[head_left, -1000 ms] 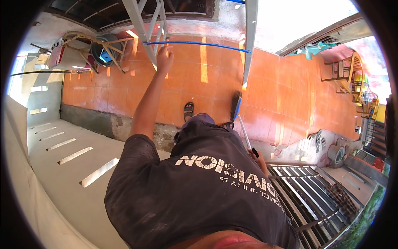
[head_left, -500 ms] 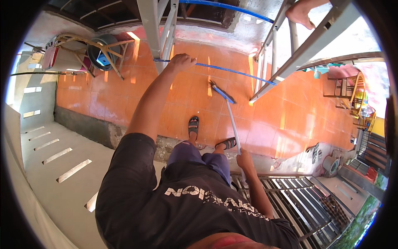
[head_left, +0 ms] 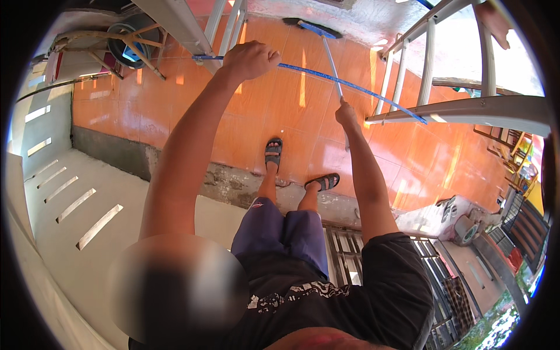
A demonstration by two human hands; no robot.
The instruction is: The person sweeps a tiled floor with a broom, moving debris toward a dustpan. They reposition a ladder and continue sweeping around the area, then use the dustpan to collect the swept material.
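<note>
A blue strap stretches between the legs of a metal stepladder. My left hand is closed on this strap near the ladder's left leg. With my arm stretched forward, my right hand grips the pale handle of a long-handled broom. The handle crosses the strap's line, and the broom's blue head with dark bristles lies on the orange tiles close to the far wall, between the ladder's legs.
Another person's bare foot is up on the ladder at the right. A dark tub stands beside wooden furniture at the far left. My sandalled feet are at the near edge of the tiles, by a low step. Metal slatted bars lie behind.
My right arm has reached forward, pushing the broom head away from me to the far wall. My left hand stays on the strap. My view has shifted.
</note>
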